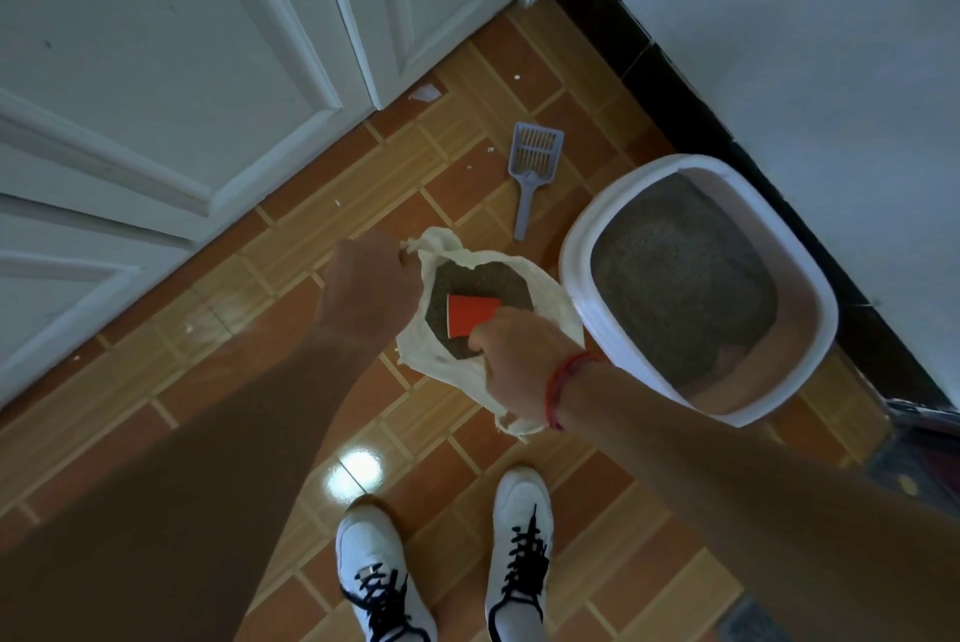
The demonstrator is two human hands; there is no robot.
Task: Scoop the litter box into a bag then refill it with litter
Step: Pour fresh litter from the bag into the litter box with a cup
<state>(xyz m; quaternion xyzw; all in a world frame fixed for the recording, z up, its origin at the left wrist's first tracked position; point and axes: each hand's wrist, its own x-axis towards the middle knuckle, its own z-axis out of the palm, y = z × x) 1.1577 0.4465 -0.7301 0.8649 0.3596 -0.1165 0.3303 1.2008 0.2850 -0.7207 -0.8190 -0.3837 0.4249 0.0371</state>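
Note:
A cream cloth bag [550,293] of grey litter stands open on the tiled floor. My left hand [363,288] grips its rim at the upper left and holds the mouth open. My right hand [519,361] holds an orange scoop [470,316] whose blade lies on the litter inside the bag. To the right sits the white oval litter box [582,246], with grey litter [680,272] covering most of its floor and a bare pinkish patch at its near end. A grey slotted litter scoop [532,163] lies on the floor beyond the bag, untouched.
White panelled doors [156,70] stand to the left and behind. A white wall with a black skirting [727,132] runs along the right, close behind the box. My two white shoes [452,568] stand below the bag. Small white scraps [426,93] dot the tiles.

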